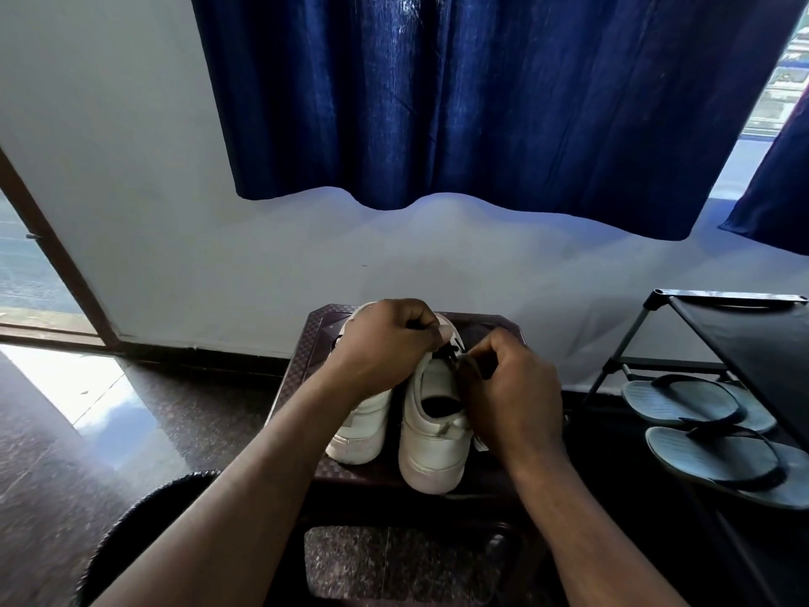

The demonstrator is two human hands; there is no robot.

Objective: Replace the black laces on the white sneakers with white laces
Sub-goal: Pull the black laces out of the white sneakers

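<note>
2 bare forearms are reaching forward over a small dark counter (486, 328) that is carrying 2 white sneakers, heels pointing toward the person. The sneaker on the right (433, 449) is sitting slightly nearer, just beside the sneaker on the left (363, 427). Both hands are working at the laced top of the sneaker on the right: the left hand (385, 339) is curling over from above, fingers clenched on a black lace (451, 350), while the right hand (512, 387) is pinching the lace from the side. Further right, 2 grey flip-flops (683, 400) are lying beneath the top shelf of a black rack (744, 326). Beyond, a dark blue curtain (459, 102) is hanging against a pale wall (131, 212)
</note>
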